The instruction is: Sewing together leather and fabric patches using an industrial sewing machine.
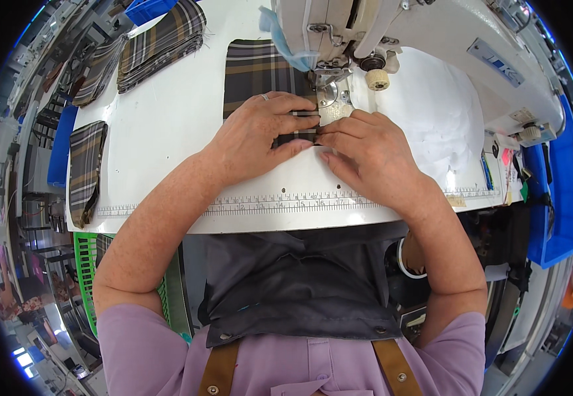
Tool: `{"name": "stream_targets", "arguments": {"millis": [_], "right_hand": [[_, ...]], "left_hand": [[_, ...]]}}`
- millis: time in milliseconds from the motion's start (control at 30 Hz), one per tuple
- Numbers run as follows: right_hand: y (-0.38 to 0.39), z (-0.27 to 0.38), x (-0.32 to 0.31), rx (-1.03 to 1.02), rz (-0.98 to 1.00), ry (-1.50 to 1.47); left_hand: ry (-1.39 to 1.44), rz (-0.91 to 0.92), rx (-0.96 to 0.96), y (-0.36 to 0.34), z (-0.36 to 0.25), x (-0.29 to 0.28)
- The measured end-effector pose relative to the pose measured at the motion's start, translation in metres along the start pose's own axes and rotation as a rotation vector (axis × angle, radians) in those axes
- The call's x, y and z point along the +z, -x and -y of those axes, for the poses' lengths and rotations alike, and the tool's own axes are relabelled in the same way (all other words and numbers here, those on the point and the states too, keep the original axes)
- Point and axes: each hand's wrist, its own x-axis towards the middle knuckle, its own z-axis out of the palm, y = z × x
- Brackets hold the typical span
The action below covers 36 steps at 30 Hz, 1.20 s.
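A dark plaid fabric piece (260, 69) lies on the white table beside the sewing machine's needle and presser foot (326, 82). My left hand (263, 132) rests on its lower part with fingers stretched toward the needle and thumb out near the bottom edge. My right hand (366, 148) is just right of it, fingertips pinching the fabric's lower right edge below the needle plate (336, 111). A pale blue cloth strip (276, 36) hangs from the machine head (432, 33).
Stacked plaid pieces (161, 46) lie at the back left, another pile (85, 171) at the left edge. A green basket (86, 277) sits below the table's left front. A blue bin (550, 218) is at right, with pens (487, 170) nearby. Another person (9, 300) is at far left.
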Motion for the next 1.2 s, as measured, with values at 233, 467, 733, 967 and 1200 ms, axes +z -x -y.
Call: {"name": "stream_targets", "arguments": {"millis": [233, 467, 733, 967, 1200], "right_hand": [[-0.02, -0.022, 0.007, -0.007, -0.031, 0.092], [-0.024, -0.026, 0.018, 0.1, -0.027, 0.137], [-0.02, -0.028, 0.023, 0.058, -0.148, 0.17], [-0.017, -0.028, 0.018, 0.019, -0.135, 0.097], [-0.015, -0.029, 0.017, 0.006, -0.12, 0.083]], "left_hand": [[0.105, -0.121, 0.051, -0.019, 0.028, 0.003], [0.059, -0.118, -0.015, -0.033, 0.043, 0.001], [-0.13, -0.119, 0.041, -0.029, 0.034, 0.002], [-0.166, -0.011, -0.09, -0.011, 0.009, 0.005], [-0.071, -0.046, -0.127, 0.008, -0.007, 0.012]]}}
